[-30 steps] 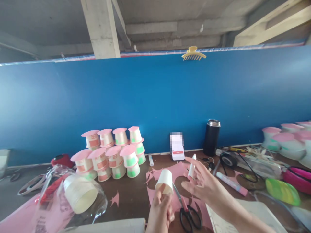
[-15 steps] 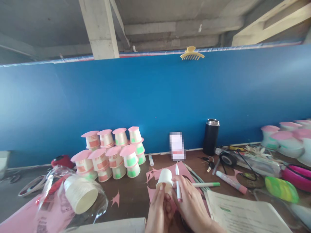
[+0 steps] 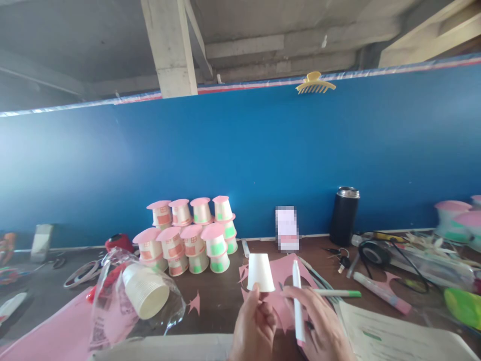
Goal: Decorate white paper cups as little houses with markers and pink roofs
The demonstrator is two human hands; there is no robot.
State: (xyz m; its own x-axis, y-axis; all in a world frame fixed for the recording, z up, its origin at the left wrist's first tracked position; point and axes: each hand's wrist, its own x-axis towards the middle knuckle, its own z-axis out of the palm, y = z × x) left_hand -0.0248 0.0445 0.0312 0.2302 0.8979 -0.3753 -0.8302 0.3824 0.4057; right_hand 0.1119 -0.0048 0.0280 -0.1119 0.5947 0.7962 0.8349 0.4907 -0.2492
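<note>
My left hand (image 3: 254, 327) pinches the rim of a white paper cup (image 3: 260, 273), which it holds upside down over the table. Beside it, my right hand (image 3: 322, 326) is closed round a white pen-like stick (image 3: 297, 300) that points upward. Both hands hover above pink paper scraps (image 3: 285, 273) on the brown table (image 3: 218, 301). A stack of finished cups with pink tops (image 3: 190, 235) stands against the blue wall behind.
A clear bag of stacked white cups (image 3: 141, 293) lies at the left. A black flask (image 3: 343, 215), a phone (image 3: 287, 228), keys, a tape roll (image 3: 370, 252), glue sticks, a green-tipped pen (image 3: 336, 293) and printed sheets (image 3: 391, 336) crowd the right side.
The view has shifted, so everything sits further right. My left hand has raised and turned the cup upside down; my right hand, earlier spread out with the stick, now grips it upright.
</note>
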